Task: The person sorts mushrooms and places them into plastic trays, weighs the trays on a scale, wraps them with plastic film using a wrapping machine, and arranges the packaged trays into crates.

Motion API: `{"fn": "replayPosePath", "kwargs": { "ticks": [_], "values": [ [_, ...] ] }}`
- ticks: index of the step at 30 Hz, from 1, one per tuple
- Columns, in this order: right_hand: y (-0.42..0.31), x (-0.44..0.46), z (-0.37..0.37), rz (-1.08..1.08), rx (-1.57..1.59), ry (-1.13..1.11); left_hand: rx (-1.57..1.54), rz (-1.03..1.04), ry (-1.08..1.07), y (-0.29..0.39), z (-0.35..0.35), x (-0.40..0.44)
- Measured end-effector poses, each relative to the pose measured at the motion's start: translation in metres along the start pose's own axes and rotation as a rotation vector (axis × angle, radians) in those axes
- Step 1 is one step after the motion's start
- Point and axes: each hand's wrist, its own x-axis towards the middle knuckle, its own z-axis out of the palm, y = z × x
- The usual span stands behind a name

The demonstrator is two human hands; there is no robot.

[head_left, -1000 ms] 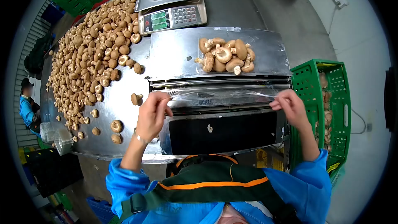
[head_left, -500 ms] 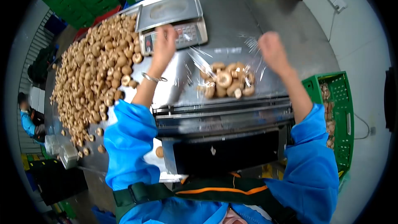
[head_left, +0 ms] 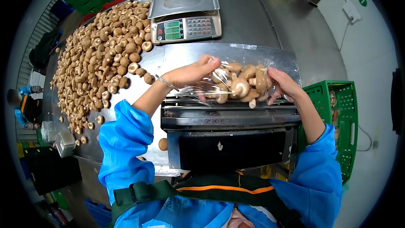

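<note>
Several brown shiitake mushrooms in clear plastic film form a pack (head_left: 240,85) in front of me, at the upper edge of the metal wrapping machine (head_left: 230,122). My left hand (head_left: 192,74) is closed on the left end of the pack, with loose film bunched about the fingers. At the opposite end, my right hand (head_left: 287,85) curls round the pack's right side, thumb on top. Whether a tray lies under the mushrooms is hidden. A digital scale (head_left: 187,27) with lit green displays stands just beyond my left hand.
A large heap of loose mushrooms (head_left: 101,55) covers the left side of the metal table. At the right stands a green crate (head_left: 346,131) with packs inside. A clear plastic tub (head_left: 64,143) sits at the near left corner. A co-worker (head_left: 29,107) is at far left.
Both hands were raised apart above the film, near the scale and at the right. They have come down and taken hold of the pack's two ends.
</note>
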Motion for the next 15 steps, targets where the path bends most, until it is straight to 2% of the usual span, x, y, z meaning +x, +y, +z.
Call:
{"fn": "replayPosePath", "kwargs": {
  "ticks": [2, 5, 7, 9, 11, 13, 14, 15],
  "values": [
    [-0.001, -0.024, 0.003, 0.048, 0.158, -0.068, -0.064, 0.024, -0.108, 0.004, 0.010, -0.016],
    [0.004, -0.080, 0.030, -0.051, 0.119, -0.037, 0.042, 0.087, -0.088, 0.011, 0.039, -0.060],
    [0.025, -0.112, 0.041, -0.022, 0.156, -0.033, -0.009, 0.084, -0.198, 0.002, 0.058, -0.085],
    [0.041, -0.143, 0.061, -0.041, 0.134, 0.013, -0.145, 0.017, -0.357, -0.004, 0.068, -0.121],
    [0.075, -0.159, 0.074, 0.019, 0.152, 0.067, -0.590, 0.006, -0.448, -0.069, 0.080, -0.141],
    [0.102, -0.155, 0.083, 0.094, 0.127, 0.070, -0.404, 0.110, -0.458, -0.115, 0.088, -0.147],
    [0.113, -0.149, 0.088, 0.139, 0.095, 0.056, -0.344, -0.081, -0.426, -0.123, 0.087, -0.143],
    [0.125, -0.144, 0.093, 0.182, 0.062, 0.041, -0.417, -0.159, -0.208, -0.145, 0.093, -0.140]
  ]
}}
